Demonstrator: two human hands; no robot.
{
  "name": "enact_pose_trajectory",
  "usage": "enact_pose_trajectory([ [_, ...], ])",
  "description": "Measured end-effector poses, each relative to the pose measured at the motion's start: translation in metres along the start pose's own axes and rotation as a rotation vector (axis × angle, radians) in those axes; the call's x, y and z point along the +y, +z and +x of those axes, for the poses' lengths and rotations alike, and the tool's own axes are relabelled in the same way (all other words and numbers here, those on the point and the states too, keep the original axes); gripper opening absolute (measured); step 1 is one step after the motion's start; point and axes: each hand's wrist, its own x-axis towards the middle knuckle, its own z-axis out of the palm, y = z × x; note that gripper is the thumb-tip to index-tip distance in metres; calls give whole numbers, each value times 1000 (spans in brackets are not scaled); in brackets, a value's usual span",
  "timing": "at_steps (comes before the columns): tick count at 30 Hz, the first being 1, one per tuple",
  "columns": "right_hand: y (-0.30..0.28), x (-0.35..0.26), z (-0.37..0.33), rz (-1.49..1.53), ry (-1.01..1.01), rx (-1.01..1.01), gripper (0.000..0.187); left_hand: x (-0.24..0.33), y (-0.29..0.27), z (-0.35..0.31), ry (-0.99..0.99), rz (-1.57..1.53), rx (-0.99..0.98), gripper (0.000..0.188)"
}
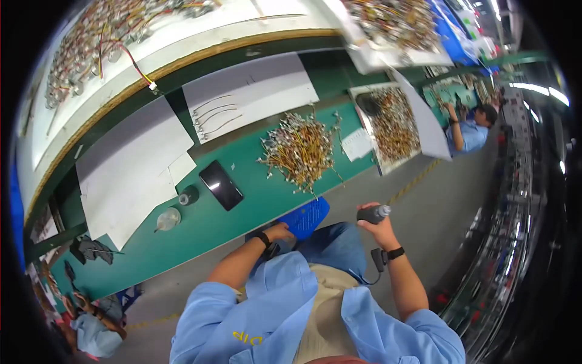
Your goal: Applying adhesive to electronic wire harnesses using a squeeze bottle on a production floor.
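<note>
- Green tabletop (145, 267) runs L to R across the stn.
- White shelf (254, 27) w/ wood edge, raised abv it.
- Grey flr (412, 203) below, yellow stripe (418, 179) on R side.
- 2nd green tabletop (435, 94) farther off, upper R.
- Green beam (524, 57) nr there, bright strip lts (530, 88) in bkgd.
- Far R: long, dark, cluttered row (485, 291), too blurred to ID.
- Blue frame (126, 297), lower L, by tabletop edge.
</note>
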Motion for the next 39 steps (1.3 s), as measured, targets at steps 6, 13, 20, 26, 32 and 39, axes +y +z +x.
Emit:
enact_pose_trajectory([
  [6, -44, 30, 141, -57, -99, -93, 45, 17, -97, 79, -9, -81, 273, 41],
  [13, -52, 105, 280, 80, -207, -108, 49, -55, -136, 155, 40, -249, 631, 39],
  [20, -46, 89, 311, -31, -205, -43, 47, -89, -150, 136, 68, -193, 878, 37],
  [26, -50, 105, 314, 45, -297, 11, 44, -99, -136, 77, 110, -63, 990, 35],
  [32, -71, 100, 322, 139, -369, 98, 53, -66, -93, -1, 146, 73, 960, 34],
  [39, -87, 94, 382, 162, -464, 151, 49, 28, -5, -108, 163, 533, 884, 30],
])
